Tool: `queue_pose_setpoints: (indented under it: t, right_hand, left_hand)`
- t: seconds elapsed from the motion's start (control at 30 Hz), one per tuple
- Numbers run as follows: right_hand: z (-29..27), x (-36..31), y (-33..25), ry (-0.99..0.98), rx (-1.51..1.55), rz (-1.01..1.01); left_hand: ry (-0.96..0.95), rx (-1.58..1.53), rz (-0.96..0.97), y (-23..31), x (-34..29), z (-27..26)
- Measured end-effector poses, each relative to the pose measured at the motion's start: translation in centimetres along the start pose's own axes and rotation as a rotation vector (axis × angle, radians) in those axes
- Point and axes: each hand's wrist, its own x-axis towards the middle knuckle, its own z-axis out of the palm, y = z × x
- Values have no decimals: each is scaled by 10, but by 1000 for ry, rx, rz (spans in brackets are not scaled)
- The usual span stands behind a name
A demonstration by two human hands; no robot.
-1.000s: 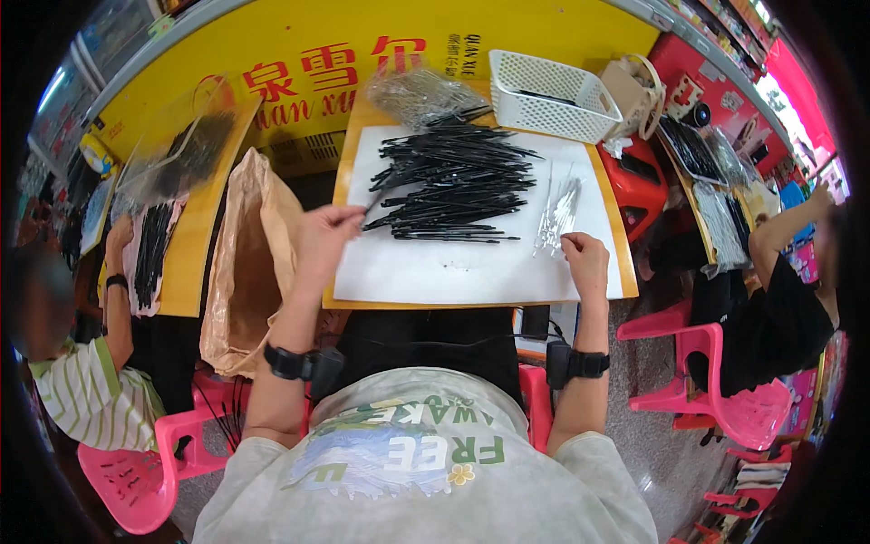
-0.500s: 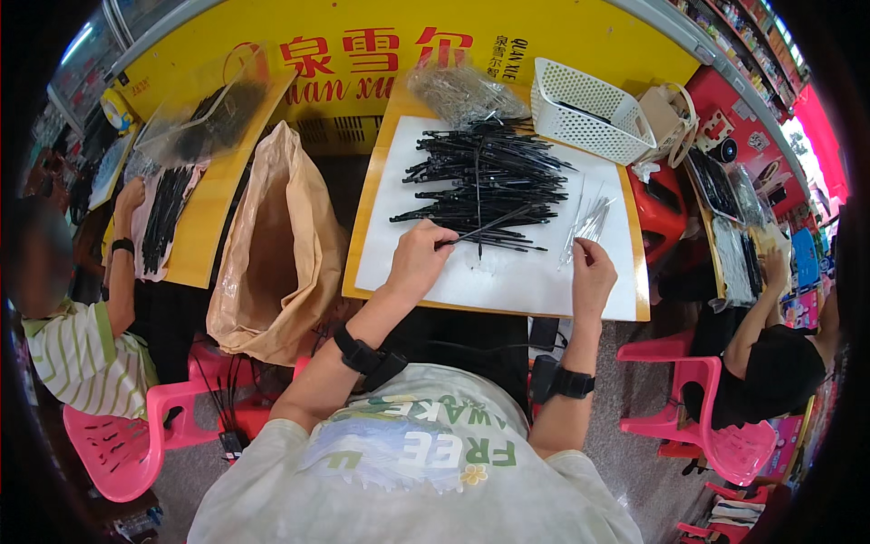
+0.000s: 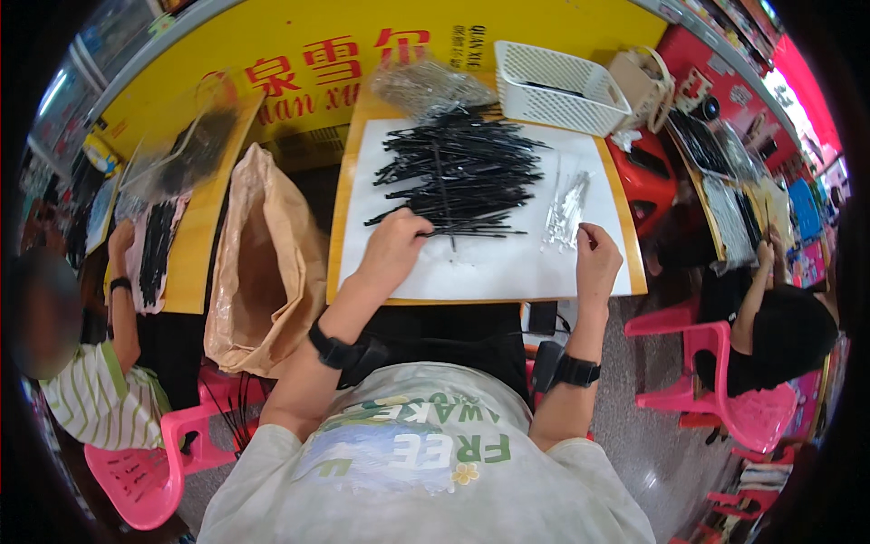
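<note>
A large heap of thin black sticks (image 3: 458, 172) lies on a white sheet (image 3: 489, 276) over a yellow board, with one dark stick lying crosswise over it. At the heap's near left edge my left hand (image 3: 391, 247) is closed, its fingertips pinching the end of a thin black stick. To the right, a small bunch of thin clear-and-white sticks (image 3: 568, 208) rests on the sheet. My right hand (image 3: 598, 261) hovers beside the near end of that bunch, thumb and fingers pressed together; whatever they may hold is too small to make out.
A crumpled clear plastic bag (image 3: 435, 89) and a white perforated basket (image 3: 566, 104) stand behind the heap. To the left is an open brown paper sack (image 3: 263, 299). A red stool (image 3: 642, 181) is at the right. People work at side tables on both sides.
The view has shifted slightly. The black stick that slanted up from my left hand over the heap now lies low along its near edge. My right hand stays by the clear sticks.
</note>
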Motion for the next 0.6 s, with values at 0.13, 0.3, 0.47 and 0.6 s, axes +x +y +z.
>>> queue_pose_setpoints:
  t: [0.13,0.3,0.47,0.6]
  right_hand:
    - [-11,4,49,-1,-148,59]
    - [3,14,45,-75,-153,77]
    - [20,31,32,-154,-278,176]
    - [16,45,43,-230,-360,254]
  left_hand:
    - [-95,-31,-173,0,-31,1]
    - [-89,-58,-222,1,-52,-1]
    - [-98,-143,-199,2,-47,3]
    - [-134,-163,-22,20,-23,19]
